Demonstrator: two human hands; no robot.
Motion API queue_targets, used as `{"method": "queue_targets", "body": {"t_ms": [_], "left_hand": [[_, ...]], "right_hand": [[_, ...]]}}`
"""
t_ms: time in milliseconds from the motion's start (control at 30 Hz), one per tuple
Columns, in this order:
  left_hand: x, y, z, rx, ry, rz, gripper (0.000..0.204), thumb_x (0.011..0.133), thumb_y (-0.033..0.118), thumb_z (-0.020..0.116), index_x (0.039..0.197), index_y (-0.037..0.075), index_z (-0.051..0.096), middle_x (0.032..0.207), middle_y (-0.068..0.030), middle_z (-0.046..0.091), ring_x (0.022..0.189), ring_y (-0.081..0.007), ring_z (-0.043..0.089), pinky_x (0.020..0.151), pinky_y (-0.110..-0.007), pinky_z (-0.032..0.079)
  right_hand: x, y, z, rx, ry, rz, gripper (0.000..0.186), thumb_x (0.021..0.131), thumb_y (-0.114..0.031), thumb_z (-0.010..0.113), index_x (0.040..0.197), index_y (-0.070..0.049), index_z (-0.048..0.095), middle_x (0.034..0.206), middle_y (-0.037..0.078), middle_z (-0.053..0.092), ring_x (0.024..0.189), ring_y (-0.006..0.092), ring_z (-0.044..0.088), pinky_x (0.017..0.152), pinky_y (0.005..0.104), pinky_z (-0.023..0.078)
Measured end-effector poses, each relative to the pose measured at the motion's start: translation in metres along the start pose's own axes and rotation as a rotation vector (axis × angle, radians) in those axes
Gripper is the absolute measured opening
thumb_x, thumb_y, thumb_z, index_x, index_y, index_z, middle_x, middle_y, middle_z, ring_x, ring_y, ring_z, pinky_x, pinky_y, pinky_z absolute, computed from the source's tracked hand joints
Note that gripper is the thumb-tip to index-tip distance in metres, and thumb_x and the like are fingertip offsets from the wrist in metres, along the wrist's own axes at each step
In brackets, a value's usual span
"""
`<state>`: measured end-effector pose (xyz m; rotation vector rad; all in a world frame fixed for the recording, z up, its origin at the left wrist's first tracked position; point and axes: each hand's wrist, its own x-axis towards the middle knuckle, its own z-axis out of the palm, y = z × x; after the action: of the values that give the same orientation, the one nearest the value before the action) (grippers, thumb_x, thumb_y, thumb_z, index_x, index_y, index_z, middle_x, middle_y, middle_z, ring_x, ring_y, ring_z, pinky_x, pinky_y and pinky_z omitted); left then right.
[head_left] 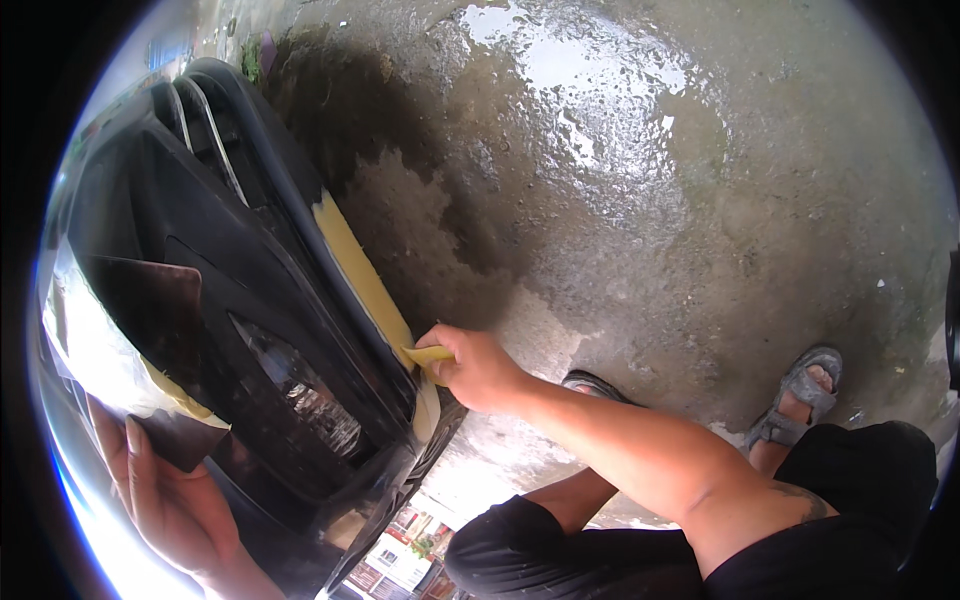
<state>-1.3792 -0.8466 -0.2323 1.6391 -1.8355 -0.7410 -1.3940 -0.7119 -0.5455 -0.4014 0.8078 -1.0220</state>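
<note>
My right hand (pixel 480 370) pinches a thin yellow putty spreader (pixel 431 354) between thumb and fingers. Its edge meets the lower end of a yellow putty strip (pixel 358 265), which runs along the rim of a black car bumper (pixel 290 240). At the left, my left hand (pixel 172 495) grips a dark flat board (pixel 165 300) by its near end, thumb on the edge. Across the board lies a pale mass (pixel 95 330), washed out by glare, with a yellowish edge that looks like putty. The fingers beneath the board are partly hidden.
Wet concrete floor (pixel 620 250) with bright puddle reflections stretches right of the bumper. My sandalled foot (pixel 805 390) and bent knee (pixel 540 550) are close by on the right. Below the spreader, the bumper's corner has a pale patch (pixel 427 412).
</note>
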Motion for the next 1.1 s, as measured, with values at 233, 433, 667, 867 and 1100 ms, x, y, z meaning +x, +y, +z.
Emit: {"method": "queue_targets", "body": {"t_ms": [233, 433, 667, 867, 1100], "left_hand": [[0.004, 0.003, -0.012, -0.026, 0.001, -0.033, 0.053, 0.096, 0.016, 0.051, 0.145, 0.0, 0.036, 0.144, -0.0173, 0.041, 0.126, -0.0286, 0.05, 0.103, -0.038, 0.044], [0.005, 0.003, 0.0, 0.013, 0.083, -0.023, 0.057, 0.095, 0.019, 0.051, 0.146, 0.001, 0.033, 0.146, -0.0192, 0.039, 0.134, -0.0342, 0.041, 0.105, -0.043, 0.042], [0.002, 0.007, 0.006, 0.012, 0.014, -0.05, 0.058, 0.096, 0.015, 0.05, 0.148, 0.001, 0.029, 0.144, -0.0199, 0.039, 0.131, -0.0331, 0.043, 0.103, -0.042, 0.043], [0.014, 0.009, -0.029, -0.141, -0.226, -0.079, 0.055, 0.098, 0.01, 0.048, 0.147, -0.002, 0.028, 0.143, -0.0203, 0.04, 0.126, -0.028, 0.047, 0.104, -0.037, 0.04], [0.015, 0.01, -0.03, -0.035, -0.044, -0.029, 0.05, 0.098, 0.011, 0.048, 0.143, -0.004, 0.035, 0.143, -0.0193, 0.041, 0.127, -0.027, 0.047, 0.102, -0.036, 0.044]], "right_hand": [[-0.011, 0.005, -0.029, -0.137, -0.043, -0.056, 0.024, 0.087, -0.004, 0.054, 0.11, -0.005, 0.06, 0.1, 0.022, 0.066, 0.096, 0.035, 0.065, 0.081, 0.0405, 0.05], [0.031, 0.025, -0.048, 0.024, 0.074, 0.074, 0.027, 0.087, -0.004, 0.056, 0.114, -0.004, 0.059, 0.098, 0.012, 0.066, 0.091, 0.0196, 0.063, 0.078, 0.0331, 0.049], [0.089, 0.015, -0.055, 0.262, 0.109, 0.084, 0.032, 0.078, -0.002, 0.056, 0.109, -0.001, 0.061, 0.097, 0.011, 0.065, 0.089, 0.0182, 0.062, 0.077, 0.0318, 0.049], [0.122, -0.011, -0.065, -0.044, 0.16, -0.133, 0.037, 0.076, -0.007, 0.062, 0.112, -0.001, 0.06, 0.102, 0.017, 0.066, 0.094, 0.0247, 0.064, 0.08, 0.0357, 0.05], [0.152, -0.043, -0.067, -0.106, 0.162, -0.22, 0.031, 0.08, -0.011, 0.066, 0.109, -0.003, 0.062, 0.1, 0.016, 0.067, 0.094, 0.0269, 0.064, 0.079, 0.0373, 0.05]]}}
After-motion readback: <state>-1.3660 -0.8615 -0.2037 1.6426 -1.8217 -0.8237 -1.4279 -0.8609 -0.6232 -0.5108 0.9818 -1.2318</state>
